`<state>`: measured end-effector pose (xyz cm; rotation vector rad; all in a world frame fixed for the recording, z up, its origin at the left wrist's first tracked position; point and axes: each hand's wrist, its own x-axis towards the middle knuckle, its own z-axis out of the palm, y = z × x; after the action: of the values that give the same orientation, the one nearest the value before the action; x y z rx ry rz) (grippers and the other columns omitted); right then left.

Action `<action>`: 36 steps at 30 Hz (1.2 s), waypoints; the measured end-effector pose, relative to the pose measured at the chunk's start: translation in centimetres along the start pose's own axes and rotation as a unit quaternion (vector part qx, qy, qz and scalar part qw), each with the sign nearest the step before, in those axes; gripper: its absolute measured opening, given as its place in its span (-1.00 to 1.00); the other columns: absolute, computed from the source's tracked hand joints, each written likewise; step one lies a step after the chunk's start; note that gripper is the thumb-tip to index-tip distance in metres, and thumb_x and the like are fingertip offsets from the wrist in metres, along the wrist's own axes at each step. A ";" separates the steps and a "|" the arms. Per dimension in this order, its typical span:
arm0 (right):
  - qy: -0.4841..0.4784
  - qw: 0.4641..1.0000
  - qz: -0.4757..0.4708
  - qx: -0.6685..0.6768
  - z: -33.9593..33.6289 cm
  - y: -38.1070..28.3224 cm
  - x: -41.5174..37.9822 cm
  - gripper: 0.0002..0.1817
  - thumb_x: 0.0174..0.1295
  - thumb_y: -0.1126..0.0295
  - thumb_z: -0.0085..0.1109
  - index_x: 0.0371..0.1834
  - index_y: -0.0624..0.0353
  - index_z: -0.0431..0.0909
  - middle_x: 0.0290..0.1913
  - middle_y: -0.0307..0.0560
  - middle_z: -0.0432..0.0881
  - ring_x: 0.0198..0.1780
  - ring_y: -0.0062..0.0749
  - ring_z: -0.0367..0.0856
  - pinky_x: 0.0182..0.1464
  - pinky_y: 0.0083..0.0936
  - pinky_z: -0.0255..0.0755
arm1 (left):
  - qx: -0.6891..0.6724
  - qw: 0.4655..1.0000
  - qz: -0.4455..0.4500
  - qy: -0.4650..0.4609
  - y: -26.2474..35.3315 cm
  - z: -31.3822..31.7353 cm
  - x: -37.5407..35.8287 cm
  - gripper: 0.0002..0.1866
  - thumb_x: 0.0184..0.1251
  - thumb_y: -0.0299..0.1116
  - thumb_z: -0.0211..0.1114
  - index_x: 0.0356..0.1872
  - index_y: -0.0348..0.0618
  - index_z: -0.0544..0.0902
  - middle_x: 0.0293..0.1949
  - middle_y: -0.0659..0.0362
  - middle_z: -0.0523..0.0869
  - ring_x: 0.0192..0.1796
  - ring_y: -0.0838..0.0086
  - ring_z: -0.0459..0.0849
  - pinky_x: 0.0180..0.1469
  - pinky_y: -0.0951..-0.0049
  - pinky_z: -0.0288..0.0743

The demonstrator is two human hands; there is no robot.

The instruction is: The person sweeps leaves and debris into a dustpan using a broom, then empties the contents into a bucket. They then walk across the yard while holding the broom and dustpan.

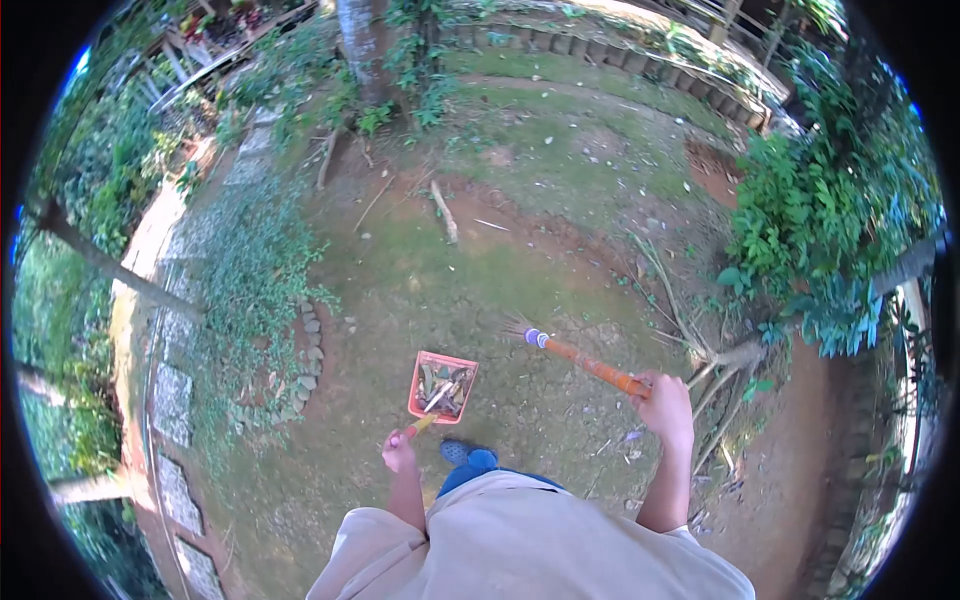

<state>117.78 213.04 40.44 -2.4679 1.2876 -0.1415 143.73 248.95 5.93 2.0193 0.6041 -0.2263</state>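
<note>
My left hand [398,451] is closed round the yellow and red handle of an orange-pink dustpan [414,385]. Dry leaves and bits of debris [441,389] fill much of the pan, which is in front of my feet. In my right hand [665,408] is the orange handle of a broom [590,366], gripped near its top end. The broom slants up and left to a purple and white binding, where thin bristles [516,326] fan out over the mossy ground, to the right of the dustpan and apart from it.
A blue clog [458,451] shows below the dustpan. Stones [306,370] edge a shrub bed [250,270] at left, beside paving slabs [173,403]. A short log [443,212] lies ahead, near a tree trunk [362,50]. Exposed roots [735,355] and bushes [800,210] stand at right.
</note>
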 end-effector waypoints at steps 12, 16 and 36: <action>0.081 0.979 0.188 0.016 -6.6 16.5 -16.4 -0.74 -0.07 0.48 0.37 -0.23 0.16 0.75 -0.37 0.18 0.72 -0.22 0.07 0.72 0.00 -0.15 0.57 | -0.007 0.979 0.119 -0.167 -0.8 4.3 -11.4 -0.68 0.16 -0.35 0.42 -0.05 -0.18 0.73 -0.15 0.18 0.75 -0.11 0.46 0.69 0.02 0.41 0.56; 0.095 0.964 0.246 0.038 -8.9 18.8 -21.4 -0.75 -0.05 0.48 0.36 -0.23 0.17 0.75 -0.37 0.18 0.72 -0.23 0.07 0.72 -0.02 -0.14 0.58 | 0.011 0.964 0.154 -0.216 -1.8 6.3 -14.1 -0.69 0.17 -0.39 0.37 -0.04 -0.19 0.73 -0.12 0.15 0.75 -0.09 0.46 0.69 0.03 0.41 0.56; 0.230 0.792 0.556 0.102 -6.2 17.1 -37.5 -0.75 0.04 0.41 0.42 -0.19 0.20 0.75 -0.27 0.15 0.75 -0.18 0.00 0.75 -0.03 -0.22 0.61 | 0.226 0.785 0.266 -0.512 0.1 18.2 -26.7 -0.70 0.25 -0.40 0.33 0.00 -0.18 0.70 -0.14 0.16 0.74 -0.07 0.46 0.67 0.06 0.43 0.52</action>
<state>81.25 232.83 42.94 -1.1724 2.5265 -0.5409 122.48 224.70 7.48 2.0262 -0.7692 -1.1007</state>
